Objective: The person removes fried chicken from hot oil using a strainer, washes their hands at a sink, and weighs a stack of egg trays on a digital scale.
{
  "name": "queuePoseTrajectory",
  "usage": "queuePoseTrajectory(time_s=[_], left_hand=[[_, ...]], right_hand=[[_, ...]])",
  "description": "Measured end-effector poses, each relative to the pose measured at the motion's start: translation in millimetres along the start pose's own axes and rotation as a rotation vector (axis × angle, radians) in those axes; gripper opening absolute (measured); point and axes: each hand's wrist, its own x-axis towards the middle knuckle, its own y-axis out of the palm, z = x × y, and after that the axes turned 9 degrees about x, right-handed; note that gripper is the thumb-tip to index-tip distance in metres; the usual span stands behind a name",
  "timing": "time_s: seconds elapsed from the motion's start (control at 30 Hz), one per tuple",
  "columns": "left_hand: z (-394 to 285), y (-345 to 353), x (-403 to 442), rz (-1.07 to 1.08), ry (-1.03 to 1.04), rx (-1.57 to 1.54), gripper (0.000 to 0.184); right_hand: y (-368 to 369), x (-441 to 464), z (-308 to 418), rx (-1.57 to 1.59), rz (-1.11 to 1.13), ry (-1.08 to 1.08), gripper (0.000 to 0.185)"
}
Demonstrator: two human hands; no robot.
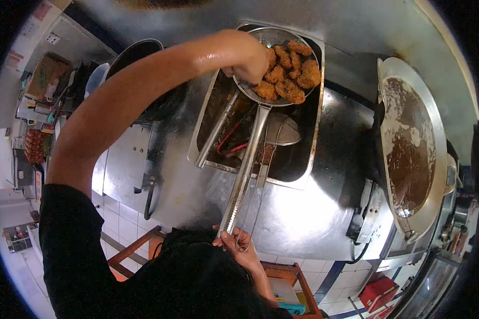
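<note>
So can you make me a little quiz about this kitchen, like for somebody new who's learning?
1. Pick one: what colour is the liquid in the big round pan at the right side of the picture?
A) blue
B) brown
C) green

2. Which hand is gripping the long handle of the strainer?

3. True or false: the crispy brown pieces are in the strainer.

Key:
1. B, brown, with pale foam on top.
2. The right hand.
3. True. The left hand is right beside them, but its fingertips are hard to see.
</note>
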Motion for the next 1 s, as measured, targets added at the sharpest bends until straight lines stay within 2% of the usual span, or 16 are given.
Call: queuePoseTrajectory(time_s=[0.07,0.13,0.2,0.27,0.3,0.37,0.4,0.47,0.5,0.63,0.7,0.83,0.9,1.0], left_hand=[[-23,-1,-19,-0.137,-0.003,-0.078,0.015],[-43,29,-29,-0.356,-0.039,-0.308,0.015],[-78,42,-28,-0.23,-0.107,-0.208,0.015],[-107,58,-31,-0.203,-0.202,-0.254,0.016],[-119,66,-31,-0.211,-0.21,-0.253,0.016],[-135,83,-29,-0.342,-0.427,-0.117,0.023],[-137,91,-28,-0.347,-0.434,-0.118,0.023],[-136,100,-31,-0.376,-0.397,0.052,0.035],[-136,97,-34,-0.315,-0.397,0.031,0.044],[-141,102,-32,-0.288,-0.47,-0.028,0.047],[-139,107,-34,-0.299,-0.399,0.008,0.049],[-124,105,-48,-0.333,-0.39,-0.054,0.043],[-110,111,-54,-0.529,-0.367,-0.177,0.031],[-98,105,-88,-0.521,-0.36,-0.297,0.024]], right_hand=[[-1,-1,2,-0.021,-0.012,0.046,0.037],[-3,0,-3,0.001,-0.007,0.034,0.038],[-4,0,-5,0.016,-0.003,0.02,0.039],[-3,0,-1,0.0,0.001,0.044,0.039],[-2,0,1,-0.009,0.005,0.038,0.039],[-1,1,4,-0.01,-0.018,0.061,0.031],[-1,1,3,-0.018,-0.015,0.059,0.031],[-3,2,1,-0.005,-0.016,0.075,0.031],[-3,1,0,-0.014,-0.012,0.076,0.031],[-1,-1,5,-0.041,0.02,0.078,0.031],[3,-1,6,-0.082,0.041,0.106,0.031],[9,2,-13,0.046,0.059,0.048,0.033],[11,0,-14,0.059,0.049,0.031,0.032],[18,0,-6,0.056,0.026,-0.002,0.03]])
